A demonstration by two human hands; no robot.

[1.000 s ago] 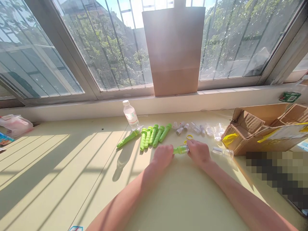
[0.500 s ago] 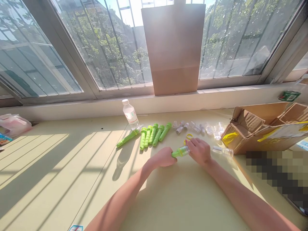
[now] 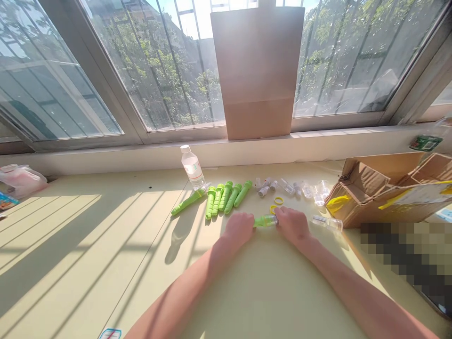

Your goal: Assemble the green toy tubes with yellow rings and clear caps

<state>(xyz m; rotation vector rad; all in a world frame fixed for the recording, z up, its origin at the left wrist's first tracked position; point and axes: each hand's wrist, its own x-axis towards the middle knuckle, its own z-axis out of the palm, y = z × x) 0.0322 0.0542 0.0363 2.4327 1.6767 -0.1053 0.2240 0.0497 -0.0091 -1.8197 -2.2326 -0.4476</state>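
Between my two hands lies a green plastic tube [image 3: 260, 221] with a clear ridged plastic end [image 3: 273, 220]. My left hand [image 3: 240, 227] is wrapped round the green part and hides most of it. At the clear end, my right hand [image 3: 292, 223] is closed, its fingertips pressed on the plastic. Just beyond the right fingers are two yellow rings [image 3: 278, 200], one partly covered by them. Several similar green tubes [image 3: 223, 198] lie in a row behind my left hand. A clear cylinder [image 3: 327, 222] rests right of my right hand.
A water bottle [image 3: 192, 168] stands near the sill, beside a green tube [image 3: 187, 202] lying apart. Small clear plastic pieces [image 3: 287, 187] are scattered behind my right hand. An open cardboard box [image 3: 370, 202] stands at right; a cardboard sheet [image 3: 259, 75] leans against the window.
My left hand has turned over the green tube, its back now facing up more, and moved slightly up. The tube lies more level. My right hand has barely shifted.
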